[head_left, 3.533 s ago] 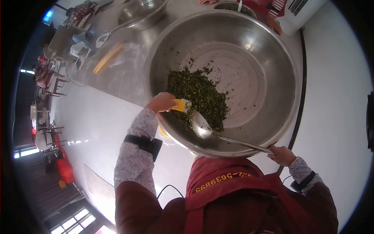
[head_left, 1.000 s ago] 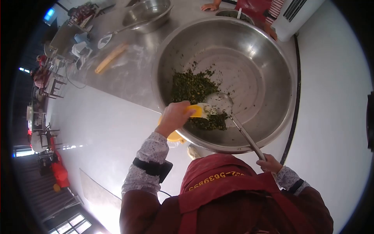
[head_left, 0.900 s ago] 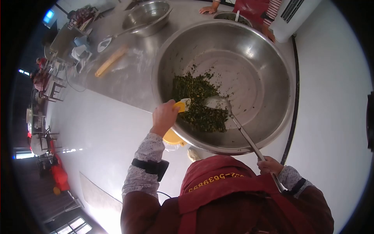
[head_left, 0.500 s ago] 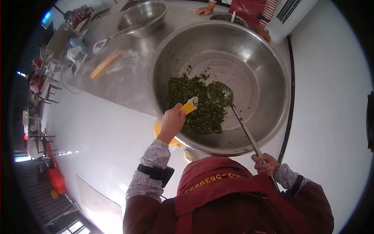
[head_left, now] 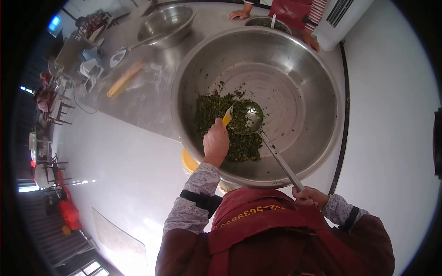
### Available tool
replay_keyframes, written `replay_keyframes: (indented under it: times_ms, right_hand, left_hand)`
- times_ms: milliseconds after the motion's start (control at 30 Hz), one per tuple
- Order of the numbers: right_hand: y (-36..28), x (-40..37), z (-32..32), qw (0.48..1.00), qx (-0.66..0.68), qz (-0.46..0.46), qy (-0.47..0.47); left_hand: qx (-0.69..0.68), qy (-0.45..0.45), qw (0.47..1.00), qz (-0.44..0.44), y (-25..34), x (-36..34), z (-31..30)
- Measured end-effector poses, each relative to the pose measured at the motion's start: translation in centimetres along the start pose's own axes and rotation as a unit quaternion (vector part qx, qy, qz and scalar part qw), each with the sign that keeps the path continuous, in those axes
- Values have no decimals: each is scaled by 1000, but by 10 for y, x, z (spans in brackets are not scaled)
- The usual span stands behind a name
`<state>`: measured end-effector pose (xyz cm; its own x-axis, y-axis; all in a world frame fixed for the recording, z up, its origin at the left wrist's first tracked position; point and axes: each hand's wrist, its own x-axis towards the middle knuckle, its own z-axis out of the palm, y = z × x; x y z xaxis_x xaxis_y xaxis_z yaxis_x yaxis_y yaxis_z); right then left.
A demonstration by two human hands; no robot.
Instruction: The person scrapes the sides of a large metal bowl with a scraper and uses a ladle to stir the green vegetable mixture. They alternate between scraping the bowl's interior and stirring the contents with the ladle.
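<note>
A large steel basin (head_left: 313,133) holds a mass of chopped green filling (head_left: 216,110) on its left side. My left hand (head_left: 216,140) is closed on a yellow-handled scraper (head_left: 227,117), whose pale blade is at the rim of the ladle bowl. The steel ladle (head_left: 281,159) has its long handle in my closed right hand (head_left: 310,198), near the basin's front rim. Its round bowl lies over the filling, with green bits on the metal inside.
Beyond the basin are a smaller bowl of greens (head_left: 281,27) and another person's hand (head_left: 240,14) on the table. A steel bowl (head_left: 161,27), a wooden rolling pin (head_left: 125,80) and a white appliance (head_left: 338,23) stand around. A yellow round object (head_left: 189,162) is below the rim.
The ladle bowl has moved left over the filling. My left hand has shifted right, bringing the scraper to the ladle's rim. My right hand has moved slightly left.
</note>
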<state>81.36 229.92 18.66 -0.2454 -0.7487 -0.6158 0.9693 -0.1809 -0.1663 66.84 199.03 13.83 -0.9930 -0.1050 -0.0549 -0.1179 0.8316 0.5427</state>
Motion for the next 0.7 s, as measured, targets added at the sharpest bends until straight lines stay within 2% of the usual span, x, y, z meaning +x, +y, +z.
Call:
replay_keyframes:
  times_ms: [133,300,333,400,433,500,533,600,700]
  right_hand:
    - [-5,0,-5,998,-60,4,6]
    - [-18,-3,-3,988,-152,20,25]
    - [-22,-3,-1,983,-180,23,34]
    - [-26,-3,-3,984,-172,29,35]
    - [-28,-3,-3,985,-165,35,36]
    - [-34,-2,-3,981,-183,43,56]
    - [-36,-2,-3,975,-200,51,77]
    - [-36,-3,-2,976,-193,44,87]
    - [-38,-1,5,976,-194,32,98]
  left_hand:
    - [4,10,1000,1,6,5,3]
    - [38,16,991,128,9,19,3]
    - [38,16,991,127,10,21,0]
    - [93,-12,979,180,13,25,-8]
    - [93,-12,979,180,14,27,-12]
    - [121,-40,947,294,14,30,-18]
    - [121,-40,948,292,11,31,-20]
    - [202,-62,889,407,4,31,-23]
    - [177,-71,902,387,-10,35,-32]
